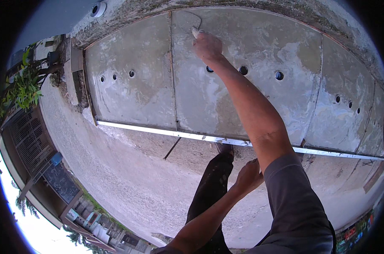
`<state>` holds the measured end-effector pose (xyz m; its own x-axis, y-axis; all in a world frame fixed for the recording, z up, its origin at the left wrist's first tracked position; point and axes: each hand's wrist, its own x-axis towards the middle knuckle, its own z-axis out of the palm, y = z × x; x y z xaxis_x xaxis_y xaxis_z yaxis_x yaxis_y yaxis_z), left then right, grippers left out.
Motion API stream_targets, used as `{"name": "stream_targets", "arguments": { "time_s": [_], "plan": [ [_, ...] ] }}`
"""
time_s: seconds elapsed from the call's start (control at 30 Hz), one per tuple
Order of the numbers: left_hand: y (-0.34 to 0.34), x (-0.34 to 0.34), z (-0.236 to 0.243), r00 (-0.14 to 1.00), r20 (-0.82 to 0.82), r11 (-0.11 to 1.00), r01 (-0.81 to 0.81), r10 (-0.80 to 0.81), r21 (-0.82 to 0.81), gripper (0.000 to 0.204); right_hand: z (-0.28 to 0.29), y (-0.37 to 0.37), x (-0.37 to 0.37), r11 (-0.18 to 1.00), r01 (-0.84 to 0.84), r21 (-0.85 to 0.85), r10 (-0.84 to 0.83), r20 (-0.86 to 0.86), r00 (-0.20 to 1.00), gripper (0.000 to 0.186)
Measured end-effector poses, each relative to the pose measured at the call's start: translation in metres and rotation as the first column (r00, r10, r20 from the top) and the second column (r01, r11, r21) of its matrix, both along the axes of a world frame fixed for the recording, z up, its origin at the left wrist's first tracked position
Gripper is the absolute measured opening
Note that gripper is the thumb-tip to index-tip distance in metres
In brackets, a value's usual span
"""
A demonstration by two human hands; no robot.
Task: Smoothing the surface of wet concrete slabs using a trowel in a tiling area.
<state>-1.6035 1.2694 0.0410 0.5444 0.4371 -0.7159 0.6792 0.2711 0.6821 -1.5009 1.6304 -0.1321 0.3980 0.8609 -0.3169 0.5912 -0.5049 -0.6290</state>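
My right arm stretches far across a grey slab of wet-looking cement (pixel 251 42). At the far side, my right hand (pixel 207 45) is closed around the pale handle of a hand tool (pixel 195 32). A thin curved line runs on from the handle over the cement; the tool's working end blends into the grey. My left hand (pixel 248 177) is low, near the slab's front edge, its fingers curled. Part of it is behind my right arm, and I cannot make out what it holds.
A shiny metal strip (pixel 158 131) borders the slab's near edge. Thin dividers (pixel 172 72) split the slab, with round holes (pixel 279 75) in its sections. Rough wall lies beyond. My dark-trousered leg (pixel 211 182) is on the pale concrete ground (pixel 115 182). A leafy plant (pixel 24 86) stands left.
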Motion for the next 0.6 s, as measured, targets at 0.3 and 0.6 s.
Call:
{"name": "stream_targets", "arguments": {
  "time_s": [0.3,0.6],
  "plan": [
    [-0.016,0.001,-0.02,0.986,-0.099,0.985,0.125,-0.137,-0.119,0.051,0.012,-0.044,0.041,0.997,0.042,-0.071,-0.039,0.046,0.998,0.028],
    [-0.023,0.008,-0.021,0.978,-0.114,0.981,0.164,-0.176,-0.106,0.054,0.003,-0.109,0.1,0.988,0.15,-0.028,-0.143,0.181,0.973,0.034]
  ]
}}
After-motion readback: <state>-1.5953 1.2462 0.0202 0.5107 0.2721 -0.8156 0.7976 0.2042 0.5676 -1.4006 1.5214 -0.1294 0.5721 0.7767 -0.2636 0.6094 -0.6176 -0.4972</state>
